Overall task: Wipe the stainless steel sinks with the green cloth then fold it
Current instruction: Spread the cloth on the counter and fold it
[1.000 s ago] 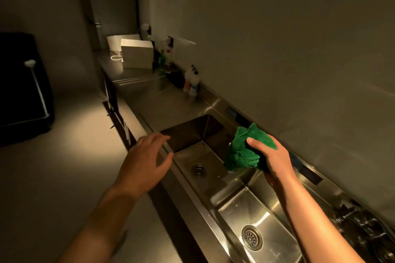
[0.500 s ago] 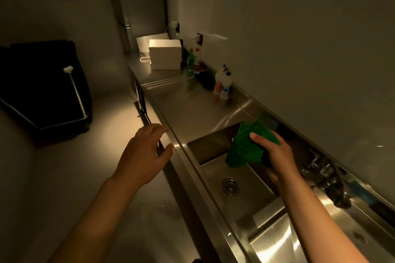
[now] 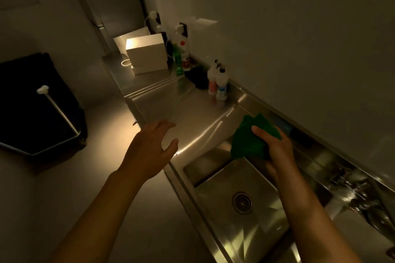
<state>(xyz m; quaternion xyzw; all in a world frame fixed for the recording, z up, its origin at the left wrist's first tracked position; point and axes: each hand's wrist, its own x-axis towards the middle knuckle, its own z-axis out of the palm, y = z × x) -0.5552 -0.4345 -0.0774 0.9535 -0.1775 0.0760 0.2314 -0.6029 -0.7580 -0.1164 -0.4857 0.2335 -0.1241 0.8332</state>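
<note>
My right hand [image 3: 275, 147] grips the bunched green cloth [image 3: 248, 141] above the far left corner of a stainless steel sink [image 3: 213, 190]. That basin has a round drain [image 3: 242, 202] in its floor. My left hand [image 3: 149, 149] hovers open, fingers spread, over the counter's front edge to the left of the sink, holding nothing. A second basin's edge [image 3: 295, 252] shows at the bottom right, mostly hidden by my right forearm.
A steel counter [image 3: 188, 111] runs away along the wall. On it stand spray and soap bottles [image 3: 218, 83], a green bottle [image 3: 177, 60] and a white box [image 3: 147, 55]. A tap [image 3: 359, 196] sits at the right. A dark bin with a white-tipped pole [image 3: 38, 100] stands on the floor to the left.
The view has shifted along the counter, so the left basin now lies lower and the second basin is nearly out of frame. My right hand with the cloth moved toward the basin's far left corner.
</note>
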